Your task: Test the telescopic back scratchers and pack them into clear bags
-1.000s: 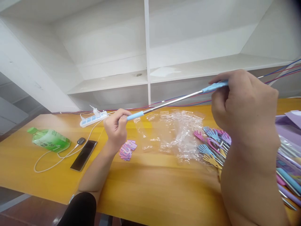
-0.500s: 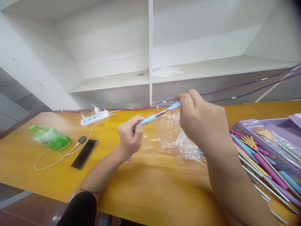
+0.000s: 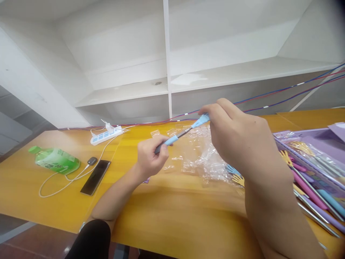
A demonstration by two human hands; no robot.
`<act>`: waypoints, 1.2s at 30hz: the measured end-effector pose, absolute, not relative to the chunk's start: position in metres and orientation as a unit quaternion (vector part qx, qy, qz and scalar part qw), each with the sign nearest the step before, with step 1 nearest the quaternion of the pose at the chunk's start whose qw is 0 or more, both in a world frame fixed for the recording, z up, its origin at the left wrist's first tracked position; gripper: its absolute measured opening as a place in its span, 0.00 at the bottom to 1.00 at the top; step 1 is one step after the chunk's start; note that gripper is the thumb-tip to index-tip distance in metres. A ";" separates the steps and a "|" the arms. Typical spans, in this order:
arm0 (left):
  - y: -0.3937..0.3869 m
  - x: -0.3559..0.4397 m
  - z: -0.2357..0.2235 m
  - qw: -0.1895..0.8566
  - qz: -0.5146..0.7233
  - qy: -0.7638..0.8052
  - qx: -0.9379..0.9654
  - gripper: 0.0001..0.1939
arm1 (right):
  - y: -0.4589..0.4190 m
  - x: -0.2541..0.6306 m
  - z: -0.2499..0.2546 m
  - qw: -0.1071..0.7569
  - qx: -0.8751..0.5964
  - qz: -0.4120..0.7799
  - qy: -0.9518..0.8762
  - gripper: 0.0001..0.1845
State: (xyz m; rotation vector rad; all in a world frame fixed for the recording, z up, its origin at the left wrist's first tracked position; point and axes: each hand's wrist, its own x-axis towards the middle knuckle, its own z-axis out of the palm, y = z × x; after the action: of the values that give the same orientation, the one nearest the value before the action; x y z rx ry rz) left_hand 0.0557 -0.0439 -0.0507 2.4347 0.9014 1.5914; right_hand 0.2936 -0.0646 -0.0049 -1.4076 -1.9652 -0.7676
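Between my two hands I hold a blue telescopic back scratcher point(image 3: 183, 133), its metal shaft mostly slid together, tilted up to the right above the table. My left hand point(image 3: 151, 154) is closed around the lower handle end. My right hand point(image 3: 237, 133) pinches the hand-shaped blue head at the other end. Beneath them lies a spread of clear plastic bags point(image 3: 199, 154). More back scratchers point(image 3: 309, 183) in pink, purple, blue and yellow are heaped at the right, partly hidden by my right forearm. A bit of a printed card point(image 3: 146, 180) shows below my left wrist.
On the left of the wooden table point(image 3: 188, 216) are a green bottle point(image 3: 55, 160) lying on its side, a phone point(image 3: 95, 177) and a white power strip point(image 3: 106, 135) with cables. A purple box point(image 3: 309, 135) holding bagged scratchers stands right. White shelving point(image 3: 167, 54) rises behind.
The back scratcher's shaft has gone from long to short as my hands came closer together, mainly my right hand moving left. Over the last half second the hands have barely shifted.
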 end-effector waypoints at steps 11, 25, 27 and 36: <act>-0.045 0.046 -0.038 0.032 0.512 0.318 0.798 0.13 | -0.063 0.292 -0.009 0.294 -0.523 -0.281 -0.749 0.21; -0.011 0.018 -0.025 -0.066 0.480 0.443 0.754 0.05 | -0.004 0.257 -0.045 -0.018 -0.602 0.066 -0.795 0.23; -0.011 0.015 -0.022 -0.057 0.482 0.446 0.752 0.05 | -0.008 0.232 -0.063 -0.080 -0.524 0.133 -0.838 0.18; -0.012 0.016 -0.024 -0.033 0.473 0.458 0.752 0.04 | -0.020 0.178 -0.104 -0.159 -0.453 0.151 -0.864 0.22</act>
State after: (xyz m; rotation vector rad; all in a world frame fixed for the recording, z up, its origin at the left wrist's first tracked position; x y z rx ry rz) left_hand 0.0156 -0.0124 -0.0244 2.4121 1.4715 1.5190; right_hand 0.1779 -0.0195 -0.1039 -1.5880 -3.0297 0.5294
